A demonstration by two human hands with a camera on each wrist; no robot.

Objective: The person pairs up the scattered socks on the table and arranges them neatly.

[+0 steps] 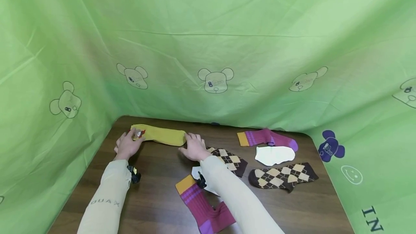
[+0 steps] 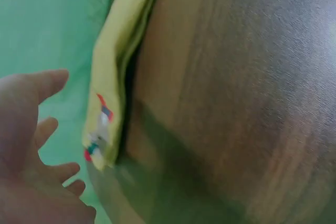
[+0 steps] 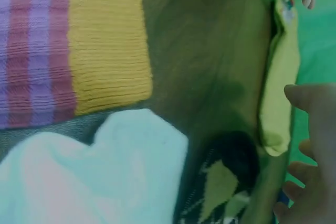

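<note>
1. Green cloth (image 1: pixel 216 17) hangs behind and beside the table, screening off the room.
2. The brown wood-grain table (image 1: pixel 156 198) bears maroon socks (image 1: pixel 199 201), argyle socks (image 1: pixel 282 177) and white socks (image 1: pixel 274 155), laid flattish, perhaps so patterns show.
3. The yellow sock (image 1: pixel 165 135) lies lengthwise at the far left — probably stretched out for straightening.
4. Left hand (image 1: pixel 128 144) and right hand (image 1: pixel 195 148) flank its ends, fingers loosely spread, gripping nothing — contact I cannot tell.

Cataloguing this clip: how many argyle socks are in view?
2. One sock lies beside the right hand, partly hidden by the right sleeve; the other sock lies toward the right end of the table. More could be hidden under the sleeve.
</note>
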